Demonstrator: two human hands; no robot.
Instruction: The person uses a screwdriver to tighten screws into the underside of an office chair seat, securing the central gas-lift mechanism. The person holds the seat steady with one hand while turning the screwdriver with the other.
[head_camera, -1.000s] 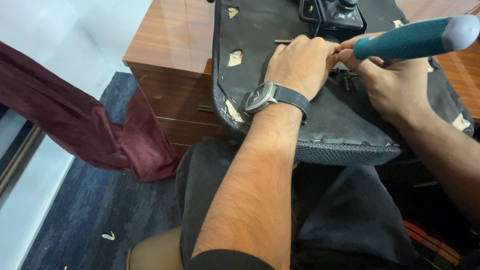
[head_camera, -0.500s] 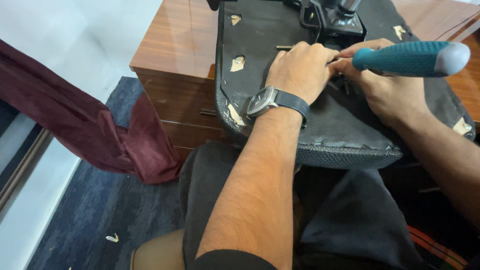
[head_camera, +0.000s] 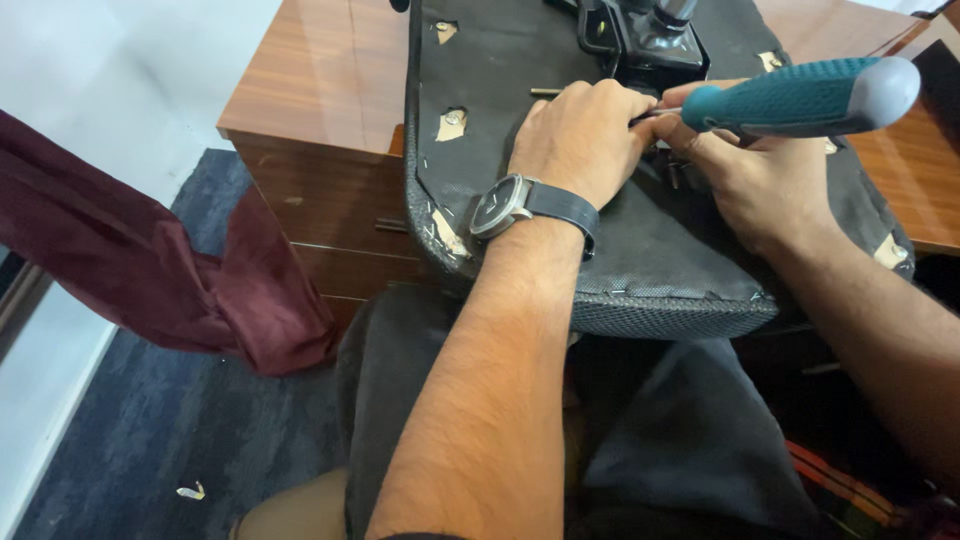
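Two hands work at one spot: right hand (head_camera: 765, 185) clamped around the screwdriver (head_camera: 800, 97), left hand (head_camera: 580, 140) closed, steadying its tip. Upturned seat (head_camera: 620, 250) overhangs the surface's (head_camera: 320, 90) near edge — bulky, stiff-backed.

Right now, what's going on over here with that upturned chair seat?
A person is working on the underside of a black chair seat that lies upside down on a wooden desk. The right hand holds a screwdriver with a teal handle, its tip near the metal bracket. The left hand, with a wristwatch, rests on the seat beside the tip. A maroon cloth hangs nearby.
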